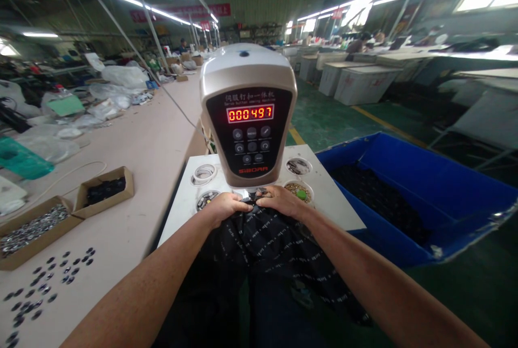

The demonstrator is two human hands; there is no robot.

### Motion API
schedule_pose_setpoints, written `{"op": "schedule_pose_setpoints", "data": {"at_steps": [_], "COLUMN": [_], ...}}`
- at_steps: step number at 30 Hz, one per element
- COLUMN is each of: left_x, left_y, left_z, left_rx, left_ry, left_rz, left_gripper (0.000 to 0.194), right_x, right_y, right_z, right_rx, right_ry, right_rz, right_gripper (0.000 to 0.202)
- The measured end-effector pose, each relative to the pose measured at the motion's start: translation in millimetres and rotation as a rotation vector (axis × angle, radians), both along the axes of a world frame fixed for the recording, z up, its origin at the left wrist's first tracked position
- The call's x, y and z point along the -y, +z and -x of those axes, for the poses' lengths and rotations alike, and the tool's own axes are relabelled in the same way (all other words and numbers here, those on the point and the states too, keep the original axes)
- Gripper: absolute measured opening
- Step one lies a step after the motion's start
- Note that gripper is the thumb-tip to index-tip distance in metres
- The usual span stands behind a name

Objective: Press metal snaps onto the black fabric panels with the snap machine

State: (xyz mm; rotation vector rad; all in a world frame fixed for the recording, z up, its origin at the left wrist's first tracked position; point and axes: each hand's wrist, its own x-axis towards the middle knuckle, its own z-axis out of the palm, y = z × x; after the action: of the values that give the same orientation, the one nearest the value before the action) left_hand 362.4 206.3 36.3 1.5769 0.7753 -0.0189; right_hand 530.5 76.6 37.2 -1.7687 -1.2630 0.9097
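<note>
Left hand (224, 207) and right hand (280, 200) are both closed on the dark printed garment (267, 243), pinching its edge flat under the head of the press machine (247, 113), on the machine's white table (340, 210). Fingertips sit just beside the punch point, so a slip or bunched cloth risks a pinched finger or a misplaced fastener. Small part cups (299, 166) flank the hands; cardboard boxes (104, 190) and loose snaps (48, 280) lie left, a blue bin (424, 186) right.

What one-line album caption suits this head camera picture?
Two hands, left hand and right hand, press dark printed cloth under a press machine reading 000497.
</note>
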Motion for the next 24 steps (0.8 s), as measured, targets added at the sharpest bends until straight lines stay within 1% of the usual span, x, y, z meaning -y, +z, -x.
{"op": "schedule_pose_setpoints", "data": {"at_steps": [2,7,11,15,18,21,24], "left_x": [0,0,4,11,16,19,21], "left_y": [-1.3,-3.7,-8.3,-15.1,-19.0,-20.1,-19.2], "left_z": [0,2,8,14,14,13,11], "left_rx": [0.001,0.037,0.093,0.156,0.168,0.151,0.128], "left_ry": [0.008,0.024,0.051,0.099,0.176,0.257,0.283], "left_rz": [0.031,0.095,0.121,0.107,0.062,0.013,-0.019], "left_gripper": [0.04,0.042,0.041,0.044,0.043,0.043,0.042], "right_x": [1,-3,-4,-3,-1,0,1], "right_y": [-2.0,-17.2,-27.1,-29.0,-28.6,-27.8,-26.6], "right_z": [-1,8,14,15,15,17,18], "right_rx": [0.001,0.17,0.233,0.253,0.28,0.304,0.337], "right_ry": [0.005,-0.147,-0.191,-0.201,-0.202,-0.207,-0.21], "right_rz": [-0.017,-0.106,-0.151,-0.18,-0.189,-0.188,-0.171], "right_gripper": [0.023,0.02,0.017,0.015,0.014,0.013,0.014]}}
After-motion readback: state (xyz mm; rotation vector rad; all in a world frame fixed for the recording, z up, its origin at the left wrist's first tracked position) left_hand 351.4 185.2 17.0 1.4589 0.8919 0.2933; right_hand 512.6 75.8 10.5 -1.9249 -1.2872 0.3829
